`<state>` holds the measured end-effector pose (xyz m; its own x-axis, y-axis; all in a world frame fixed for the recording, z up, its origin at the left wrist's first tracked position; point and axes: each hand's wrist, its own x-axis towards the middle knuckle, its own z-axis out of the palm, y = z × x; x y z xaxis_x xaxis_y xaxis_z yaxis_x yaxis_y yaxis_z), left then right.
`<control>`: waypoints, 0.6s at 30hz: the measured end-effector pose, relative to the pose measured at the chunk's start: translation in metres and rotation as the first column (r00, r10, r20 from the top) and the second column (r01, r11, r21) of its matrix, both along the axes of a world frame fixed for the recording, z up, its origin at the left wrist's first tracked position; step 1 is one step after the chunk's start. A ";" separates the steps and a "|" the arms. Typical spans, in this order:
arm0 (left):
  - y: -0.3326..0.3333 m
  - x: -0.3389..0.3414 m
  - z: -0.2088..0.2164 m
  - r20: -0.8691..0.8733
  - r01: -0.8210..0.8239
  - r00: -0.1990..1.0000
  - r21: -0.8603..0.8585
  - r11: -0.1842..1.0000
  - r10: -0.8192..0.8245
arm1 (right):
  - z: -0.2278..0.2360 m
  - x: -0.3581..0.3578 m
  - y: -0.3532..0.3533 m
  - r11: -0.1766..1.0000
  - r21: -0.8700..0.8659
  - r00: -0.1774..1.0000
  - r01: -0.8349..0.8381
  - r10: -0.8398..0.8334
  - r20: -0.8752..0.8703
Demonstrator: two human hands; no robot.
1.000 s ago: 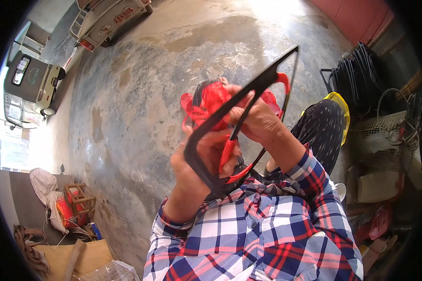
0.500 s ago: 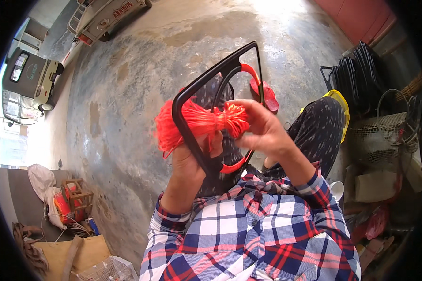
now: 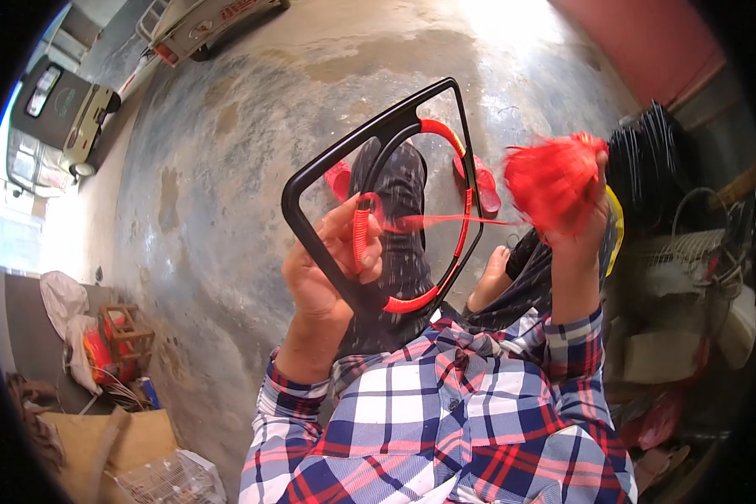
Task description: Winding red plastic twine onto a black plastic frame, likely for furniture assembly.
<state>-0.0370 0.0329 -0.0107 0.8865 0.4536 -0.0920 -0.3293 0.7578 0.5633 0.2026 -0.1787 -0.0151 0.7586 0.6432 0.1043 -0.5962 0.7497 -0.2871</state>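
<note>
Between my hands stands a tilted black frame (image 3: 344, 149) with a round inner ring (image 3: 439, 128), parts of which are wound with red cord. My left hand (image 3: 309, 280) grips the ring's left side, its fingers closed around a tightly wound red stretch. Out to the right, my right hand (image 3: 581, 244) is closed on a loose bundle of red cord (image 3: 553, 186), blurred by motion. A strand of red cord (image 3: 445, 219) runs across the ring's opening from my left fingers to the bundle.
Red sandals (image 3: 489, 191) lie on the concrete floor beyond my knees, one foot bare. At right are a stack of black frames (image 3: 647, 155) and a wire mesh basket (image 3: 676, 265). A small wooden stool (image 3: 126, 332) stands left. Parked vehicles (image 3: 63, 118) are farther off.
My right hand has carried the red cord bundle away from the frame to the right, drawing out a strand. My left hand, earlier at the bundle, now holds the ring.
</note>
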 end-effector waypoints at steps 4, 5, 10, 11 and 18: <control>0.012 -0.009 -0.012 0.031 -0.045 0.999 -0.002 0.999 0.045 | -0.063 0.018 -0.028 0.987 0.058 0.989 -0.147 0.146 0.017; 0.013 -0.010 -0.013 0.020 -0.053 0.998 -0.010 0.999 0.053 | -0.070 0.018 -0.029 0.977 0.101 0.982 -0.186 0.189 -0.021; 0.010 -0.009 -0.006 -0.047 -0.041 0.998 -0.079 0.996 0.038 | -0.092 0.018 -0.043 0.963 -0.226 0.989 -0.146 0.143 -0.027; 0.013 -0.009 -0.007 -0.068 0.039 0.997 -0.059 0.998 -0.043 | -0.091 0.010 -0.036 0.918 -0.391 0.993 -0.071 0.100 0.056; 0.012 0.002 0.001 -0.046 0.312 0.950 0.185 0.932 -0.309 | -0.092 -0.050 0.021 0.337 -0.706 0.391 0.623 0.647 0.655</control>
